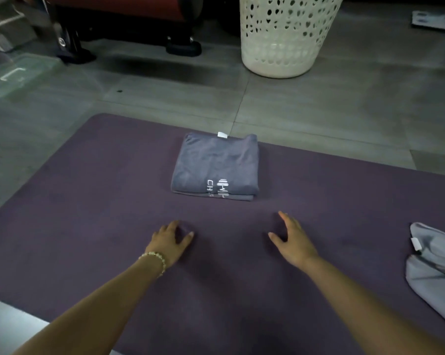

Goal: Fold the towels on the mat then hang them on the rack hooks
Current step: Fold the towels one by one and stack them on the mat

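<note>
Lying folded, the towel (215, 166) sits beyond wide, empty left grip (169, 242) and right grip (292, 242).

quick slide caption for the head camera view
Open left hand and right hand near a folded grey towel on the purple mat; a crumpled towel lies at right.

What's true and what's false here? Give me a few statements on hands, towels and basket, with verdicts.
1. The folded towel lies on the mat. True.
2. The left hand grips the folded towel. False: it is apart from it, holding nothing.
3. The right hand holds nothing. True.
4. The crumpled towel lies at the mat's left side. False: it is at the right.
5. The basket stands on the mat. False: it stands on the floor beyond.
</note>
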`<state>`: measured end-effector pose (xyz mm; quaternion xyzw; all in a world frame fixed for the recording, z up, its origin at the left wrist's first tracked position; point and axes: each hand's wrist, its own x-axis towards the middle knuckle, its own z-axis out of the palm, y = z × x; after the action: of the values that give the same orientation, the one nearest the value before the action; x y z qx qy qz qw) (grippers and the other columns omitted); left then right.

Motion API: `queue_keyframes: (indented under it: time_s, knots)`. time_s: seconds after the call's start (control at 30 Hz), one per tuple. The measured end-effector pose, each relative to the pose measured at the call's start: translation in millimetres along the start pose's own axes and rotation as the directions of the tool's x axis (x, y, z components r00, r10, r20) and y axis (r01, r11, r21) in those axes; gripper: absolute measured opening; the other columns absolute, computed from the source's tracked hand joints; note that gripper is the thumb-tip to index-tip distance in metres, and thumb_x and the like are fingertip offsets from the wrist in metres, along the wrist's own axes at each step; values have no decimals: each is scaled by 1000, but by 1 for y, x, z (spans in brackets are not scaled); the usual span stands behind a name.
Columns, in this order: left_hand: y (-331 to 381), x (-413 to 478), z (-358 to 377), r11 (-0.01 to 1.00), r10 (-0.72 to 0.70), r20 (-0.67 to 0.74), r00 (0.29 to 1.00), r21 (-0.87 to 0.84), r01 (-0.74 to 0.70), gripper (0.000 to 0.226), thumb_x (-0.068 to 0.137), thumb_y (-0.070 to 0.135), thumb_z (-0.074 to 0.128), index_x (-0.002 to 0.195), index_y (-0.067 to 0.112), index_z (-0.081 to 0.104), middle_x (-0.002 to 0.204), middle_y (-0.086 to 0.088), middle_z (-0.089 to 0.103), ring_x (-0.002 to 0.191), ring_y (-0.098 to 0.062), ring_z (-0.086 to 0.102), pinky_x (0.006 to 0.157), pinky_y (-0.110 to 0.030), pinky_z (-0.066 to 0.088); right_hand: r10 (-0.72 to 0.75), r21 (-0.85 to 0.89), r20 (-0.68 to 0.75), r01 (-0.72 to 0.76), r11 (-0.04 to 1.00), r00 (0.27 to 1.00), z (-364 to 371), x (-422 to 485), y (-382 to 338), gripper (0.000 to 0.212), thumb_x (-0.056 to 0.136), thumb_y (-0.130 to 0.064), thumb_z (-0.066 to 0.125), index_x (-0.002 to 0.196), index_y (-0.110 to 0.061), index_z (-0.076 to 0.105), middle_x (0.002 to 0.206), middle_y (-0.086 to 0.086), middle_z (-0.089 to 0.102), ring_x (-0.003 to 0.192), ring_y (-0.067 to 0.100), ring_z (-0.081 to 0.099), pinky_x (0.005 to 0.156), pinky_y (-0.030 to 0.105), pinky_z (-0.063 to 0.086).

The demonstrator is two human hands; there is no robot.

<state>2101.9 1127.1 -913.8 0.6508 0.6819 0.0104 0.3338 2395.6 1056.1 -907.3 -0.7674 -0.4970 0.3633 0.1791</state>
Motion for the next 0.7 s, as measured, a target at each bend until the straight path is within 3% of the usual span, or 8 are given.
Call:
queue_keyframes:
  time_s: [0.23,0.4,0.6,0.7]
  knots:
    - [107,-28,50,913,329,121,937,213,-348,62,93,56,41,144,23,32,146,1,39,135,-21,34,108,-33,32,-109,-201,-60,95,975,992,-62,-34,50,68,93,-31,57,151,-26,21,159,-7,15,145,12,18,115,29,23]
    - [188,-58,101,739,543,288,788,281,-612,60,96,53,37,147,23,30,151,3,33,139,-17,29,111,-30,23,-33,-240,-232,-25,970,972,-128,-68,117,67,91,-27,61,148,-21,28,157,0,23,143,19,26,115,31,22]
    - [249,-88,153,652,578,387,718,310,-692,60,97,52,33,148,21,26,154,3,29,141,-17,25,112,-30,20,93,-295,-333,-197,935,938,-165,-125,206,68,86,-29,65,146,-18,33,156,3,26,143,23,25,117,37,21]
    - [270,-100,178,641,584,416,697,291,-710,60,98,51,33,149,21,25,154,3,28,141,-16,24,113,-30,19,83,-327,-413,-232,916,907,-182,-142,238,68,85,-46,57,144,-16,38,154,3,30,143,23,24,116,38,17]
